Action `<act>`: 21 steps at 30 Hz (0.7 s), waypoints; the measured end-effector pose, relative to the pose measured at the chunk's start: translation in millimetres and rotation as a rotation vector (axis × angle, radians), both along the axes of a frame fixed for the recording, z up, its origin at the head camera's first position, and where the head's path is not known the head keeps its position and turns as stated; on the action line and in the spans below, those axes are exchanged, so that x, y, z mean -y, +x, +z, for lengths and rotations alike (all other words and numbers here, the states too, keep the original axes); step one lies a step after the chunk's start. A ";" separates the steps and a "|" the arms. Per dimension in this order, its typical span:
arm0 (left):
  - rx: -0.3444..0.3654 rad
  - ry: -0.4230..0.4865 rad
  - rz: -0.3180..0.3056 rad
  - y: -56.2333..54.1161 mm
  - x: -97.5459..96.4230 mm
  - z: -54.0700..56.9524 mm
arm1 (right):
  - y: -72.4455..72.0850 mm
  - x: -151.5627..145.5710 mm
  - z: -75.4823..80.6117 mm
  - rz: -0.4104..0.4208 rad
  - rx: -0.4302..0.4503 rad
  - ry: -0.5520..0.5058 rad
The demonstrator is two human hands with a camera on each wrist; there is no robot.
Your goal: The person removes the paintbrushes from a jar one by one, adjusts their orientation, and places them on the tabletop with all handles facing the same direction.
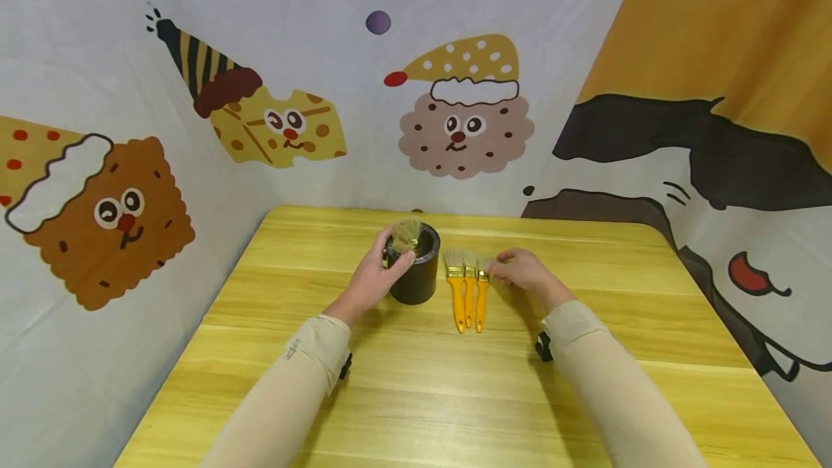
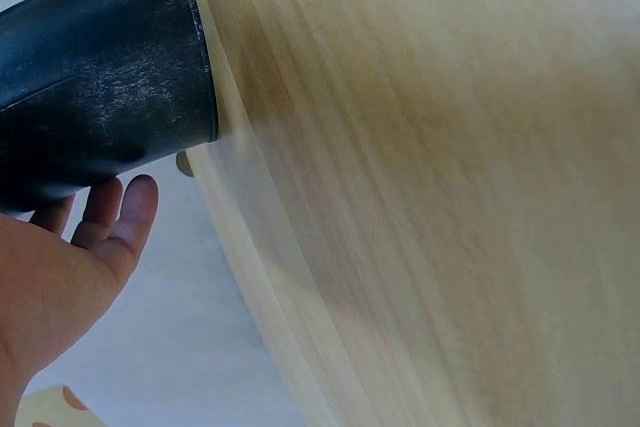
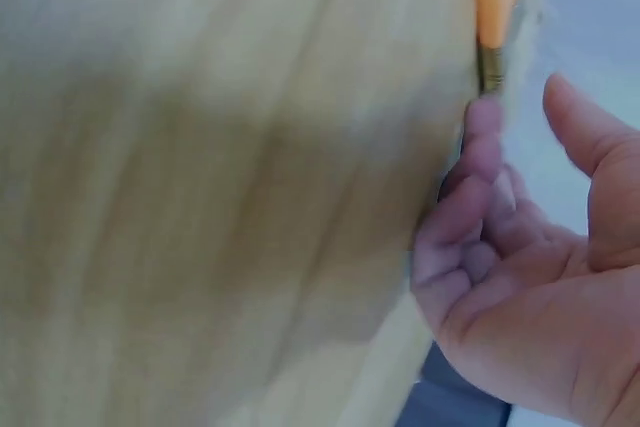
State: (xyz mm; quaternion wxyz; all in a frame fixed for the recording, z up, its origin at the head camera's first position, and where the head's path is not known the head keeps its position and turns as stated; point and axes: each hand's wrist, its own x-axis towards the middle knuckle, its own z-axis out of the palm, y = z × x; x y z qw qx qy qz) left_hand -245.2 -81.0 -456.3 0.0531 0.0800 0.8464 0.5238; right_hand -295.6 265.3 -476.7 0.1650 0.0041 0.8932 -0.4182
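A black cylindrical cup stands upright on the table, with pale brush bristles sticking up out of its mouth. My left hand holds the cup at its left side, thumb at the front rim and fingers round the back. The left wrist view shows those fingers along the cup's dark wall. Right of the cup, three paintbrushes with orange handles lie side by side, bristles away from me. My right hand is beside the rightmost brush, fingertips at its metal band and thumb held apart.
The wooden table ends at a back edge just behind the cup. A cloth backdrop printed with cartoon figures hangs close behind and at the sides.
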 end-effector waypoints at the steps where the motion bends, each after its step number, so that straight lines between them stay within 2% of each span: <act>1: -0.002 0.000 0.000 0.1 -0.2 -0.1 | 0.8 0.5 3.2 0.000 -0.019 0.001; 4: -0.001 0.003 0.002 0.1 -0.5 -0.6 | 2.6 7.7 17.2 -0.017 -0.111 0.018; 7: 0.002 0.005 0.002 -0.6 -0.1 -1.3 | 4.8 24.2 38.8 -0.008 -0.215 -0.009; 10: 0.005 0.004 0.003 -1.3 0.2 -1.8 | 9.6 48.1 63.6 0.043 -0.312 -0.032; 14: -0.002 0.009 0.006 -2.1 -0.4 -2.3 | 18.9 79.8 89.0 0.138 -0.385 -0.043; 18: -0.006 0.023 0.002 -2.7 -1.2 -2.3 | 25.9 103.0 100.3 0.222 -0.417 -0.038; 21: -0.007 0.024 -0.002 -2.7 -1.1 -1.7 | 28.3 114.9 103.0 0.277 -0.436 -0.030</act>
